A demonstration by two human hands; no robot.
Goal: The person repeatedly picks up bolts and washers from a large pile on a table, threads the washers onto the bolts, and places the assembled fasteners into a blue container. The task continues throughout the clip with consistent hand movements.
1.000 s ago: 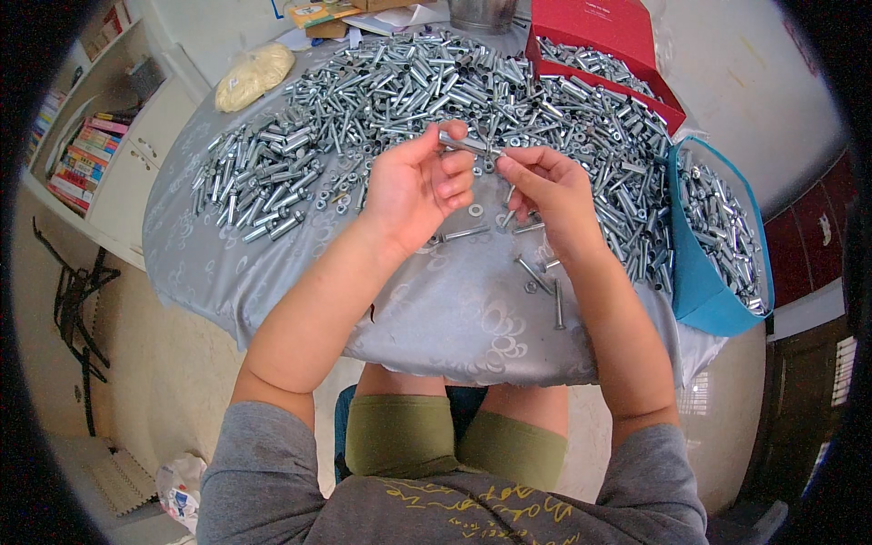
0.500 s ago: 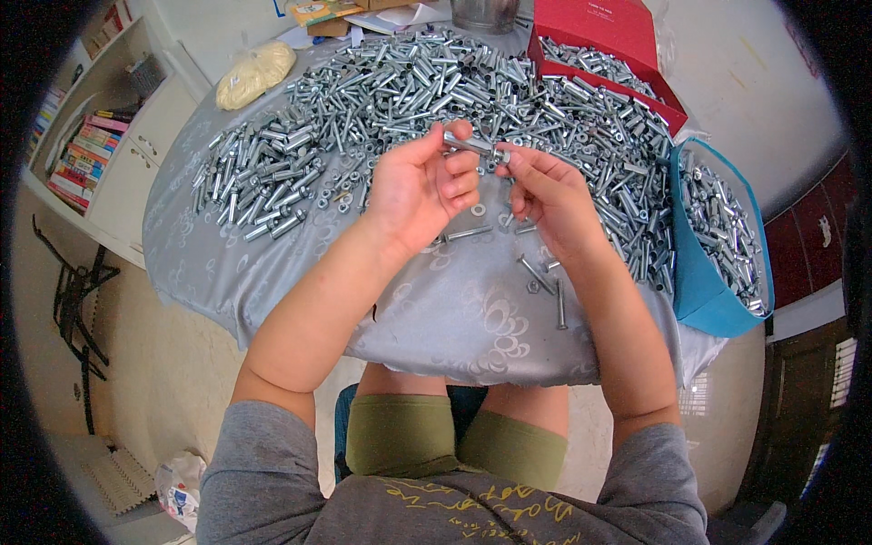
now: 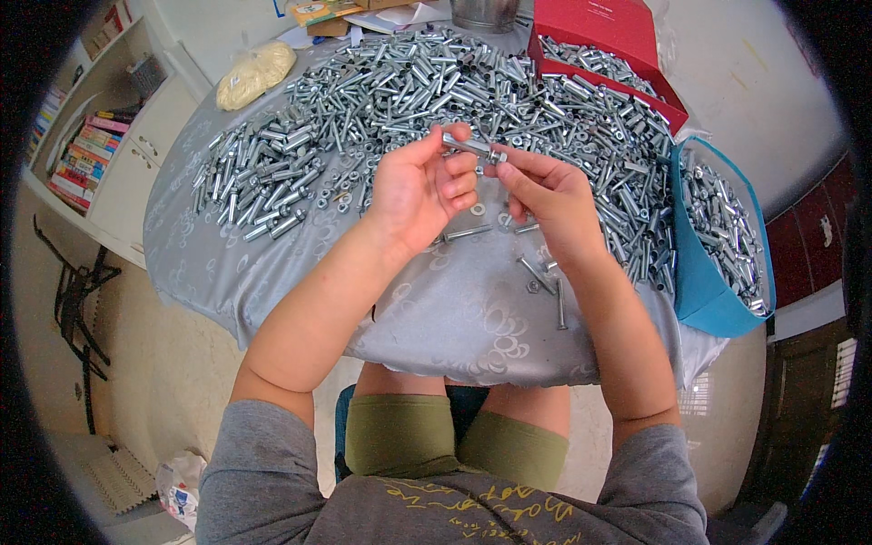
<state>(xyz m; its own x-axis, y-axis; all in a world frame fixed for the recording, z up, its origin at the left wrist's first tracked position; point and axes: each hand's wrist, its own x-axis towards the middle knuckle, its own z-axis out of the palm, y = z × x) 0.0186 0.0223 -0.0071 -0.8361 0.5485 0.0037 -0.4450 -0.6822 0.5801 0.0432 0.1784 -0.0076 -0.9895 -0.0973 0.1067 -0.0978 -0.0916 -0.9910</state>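
Note:
Between thumb and fingers, my left hand (image 3: 420, 189) grips the sleeve end of a silver expansion bolt (image 3: 470, 146) above the table. My right hand (image 3: 551, 200) is at the bolt's other end, its thumb and forefinger pinched at the nut and washer there. Behind both hands spreads a large heap of metal bolts, sleeves and nuts (image 3: 409, 86). Below them a loose bolt (image 3: 468, 232) and a washer (image 3: 478, 210) lie on the grey tablecloth (image 3: 427, 318). Another loose bolt (image 3: 561, 304) lies closer to me, by my right forearm.
A blue fabric bin (image 3: 718, 304) full of bolt parts stands at the right edge. Further back is a red box (image 3: 595, 36) with more of them. At the far left lies a bag of yellowish material (image 3: 254, 76), and a metal bucket (image 3: 484, 14) stands at the back.
My right thumb and fingers have shifted slightly around the nut end of the bolt. My left hand keeps nearly the same place.

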